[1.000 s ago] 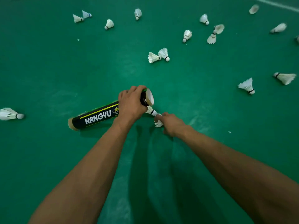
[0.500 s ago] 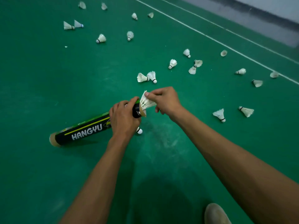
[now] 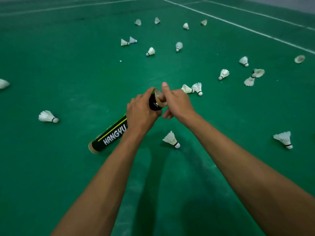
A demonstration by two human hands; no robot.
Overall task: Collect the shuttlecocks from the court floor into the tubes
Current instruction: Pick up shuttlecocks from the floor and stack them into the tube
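Note:
A black tube (image 3: 112, 136) marked HANGYU lies tilted over the green court floor, its open end raised. My left hand (image 3: 141, 113) grips the tube just below that open end. My right hand (image 3: 179, 103) is at the mouth, thumb straight up, fingers pressing a shuttlecock (image 3: 164, 104) inside; only a white sliver of it shows. One loose shuttlecock (image 3: 171, 139) lies just below my hands, between my forearms. A pair of shuttlecocks (image 3: 192, 88) lies right behind my right hand.
Several more shuttlecocks are scattered over the floor: one at the left (image 3: 48, 116), one at the right (image 3: 283, 138), a cluster at the back (image 3: 150, 51). A white court line (image 3: 238, 25) runs across the far right.
My right hand picked a shuttlecock off the floor beside the tube, brought it to the mouth and has pushed it almost fully in. The view has tilted up.

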